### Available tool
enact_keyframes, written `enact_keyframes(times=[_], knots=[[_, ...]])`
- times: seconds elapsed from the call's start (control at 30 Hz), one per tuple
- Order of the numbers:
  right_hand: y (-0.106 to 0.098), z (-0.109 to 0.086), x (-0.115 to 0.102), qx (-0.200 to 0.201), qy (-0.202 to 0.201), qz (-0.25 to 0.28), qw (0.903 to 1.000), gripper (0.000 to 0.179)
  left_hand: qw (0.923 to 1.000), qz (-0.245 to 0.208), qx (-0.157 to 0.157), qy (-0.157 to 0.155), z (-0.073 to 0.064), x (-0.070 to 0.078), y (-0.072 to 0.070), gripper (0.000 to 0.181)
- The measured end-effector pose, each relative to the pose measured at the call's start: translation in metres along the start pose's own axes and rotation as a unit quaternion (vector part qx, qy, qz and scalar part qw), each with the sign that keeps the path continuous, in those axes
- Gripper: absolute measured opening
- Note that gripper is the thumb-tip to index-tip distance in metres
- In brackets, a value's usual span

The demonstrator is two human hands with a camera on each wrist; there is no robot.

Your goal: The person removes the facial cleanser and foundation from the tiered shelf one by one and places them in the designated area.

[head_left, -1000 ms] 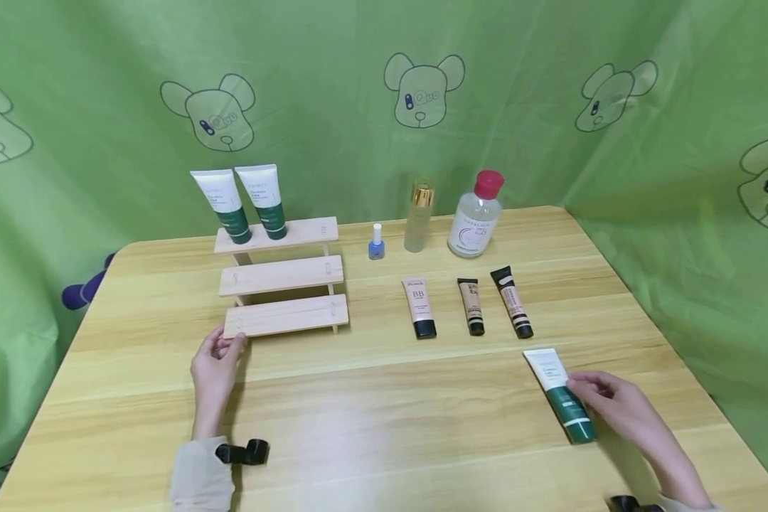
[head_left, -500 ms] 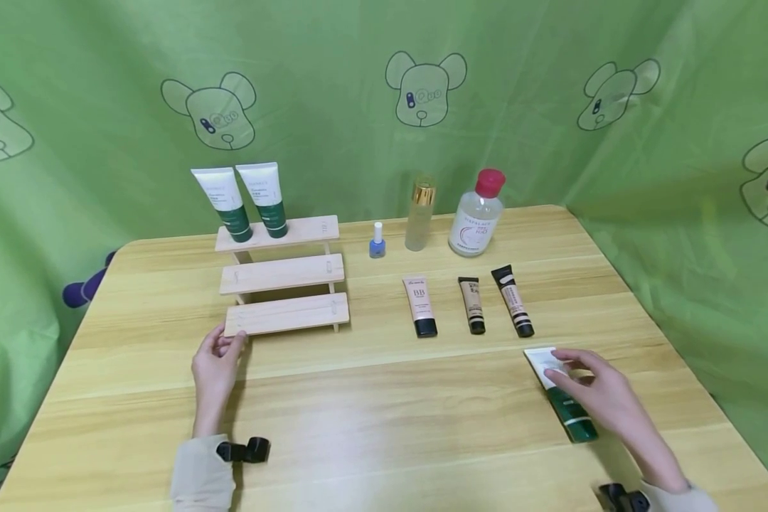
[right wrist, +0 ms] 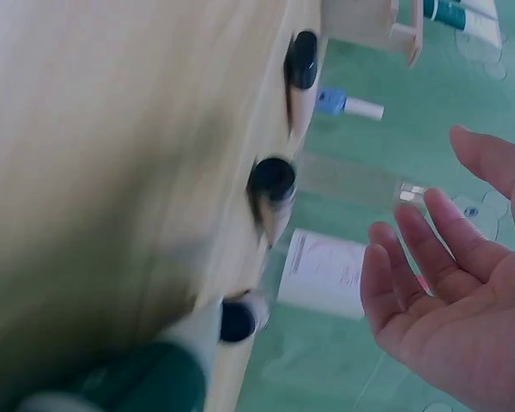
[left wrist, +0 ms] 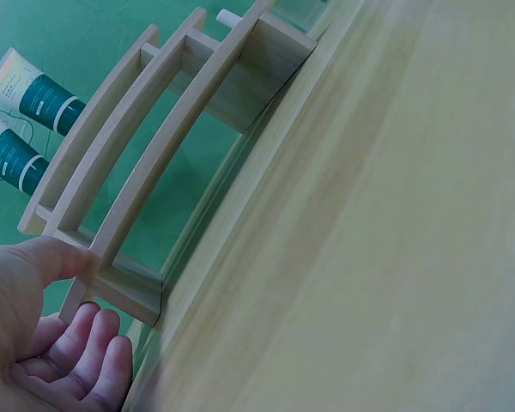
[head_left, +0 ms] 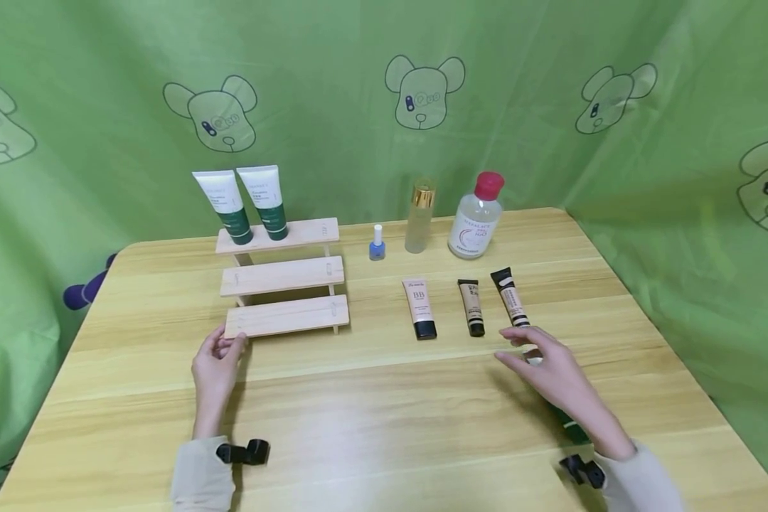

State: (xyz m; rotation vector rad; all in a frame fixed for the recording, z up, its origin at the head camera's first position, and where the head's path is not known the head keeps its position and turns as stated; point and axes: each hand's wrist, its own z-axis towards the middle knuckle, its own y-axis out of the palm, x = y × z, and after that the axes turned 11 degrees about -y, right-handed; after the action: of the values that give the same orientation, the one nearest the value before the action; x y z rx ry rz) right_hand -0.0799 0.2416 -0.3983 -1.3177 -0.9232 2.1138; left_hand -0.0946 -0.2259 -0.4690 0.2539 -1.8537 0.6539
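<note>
My left hand (head_left: pixel 214 370) pinches the left end of the lowest board of a three-step wooden rack (head_left: pixel 288 316); in the left wrist view the thumb (left wrist: pixel 58 257) lies on top and the fingers curl below. Two white-and-green squeeze tubes (head_left: pixel 226 206) stand on the top step. My right hand (head_left: pixel 553 366), thumb and fingers spread apart and holding nothing, hovers over a third green tube (head_left: pixel 574 429) lying on the table and mostly hidden by it. Just beyond its fingertips lies a slim black-ended tube (head_left: pixel 510 295).
A small beige tube (head_left: pixel 471 307) and a pink BB cream tube (head_left: pixel 419 309) lie mid-table. Behind them stand a blue nail polish bottle (head_left: pixel 376 249), a gold-capped bottle (head_left: pixel 419 220) and a red-capped bottle (head_left: pixel 473 224). A green curtain (head_left: pixel 333 128) hangs behind the table (head_left: pixel 358 427).
My right hand has left the green tube's side and moved up and left across it, fingers spreading. The green tube stays where it lay. My left hand keeps its grip on the rack.
</note>
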Motion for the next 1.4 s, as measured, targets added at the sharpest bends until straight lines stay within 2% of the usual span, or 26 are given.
enact_keyframes(times=[0.17, 0.6, 1.1, 1.4], knots=[[0.011, 0.014, -0.01, 0.004, -0.021, 0.014, 0.9997, 0.035, 1.0, 0.005, 0.0, -0.002, 0.0, -0.001, 0.0, 0.047], [0.036, 0.047, -0.03, 0.004, -0.04, 0.075, 0.9964, 0.036, 1.0, 0.005, 0.003, -0.002, 0.0, 0.0, 0.0, 0.047], [0.066, 0.091, -0.055, -0.024, -0.077, 0.12, 0.9895, 0.034, 0.9999, 0.011, 0.002, 0.004, -0.002, 0.001, 0.0, 0.051], [0.075, 0.117, -0.072, -0.043, -0.087, 0.118, 0.9883, 0.034, 1.0, 0.009, 0.001, 0.001, -0.001, 0.0, -0.001, 0.051]])
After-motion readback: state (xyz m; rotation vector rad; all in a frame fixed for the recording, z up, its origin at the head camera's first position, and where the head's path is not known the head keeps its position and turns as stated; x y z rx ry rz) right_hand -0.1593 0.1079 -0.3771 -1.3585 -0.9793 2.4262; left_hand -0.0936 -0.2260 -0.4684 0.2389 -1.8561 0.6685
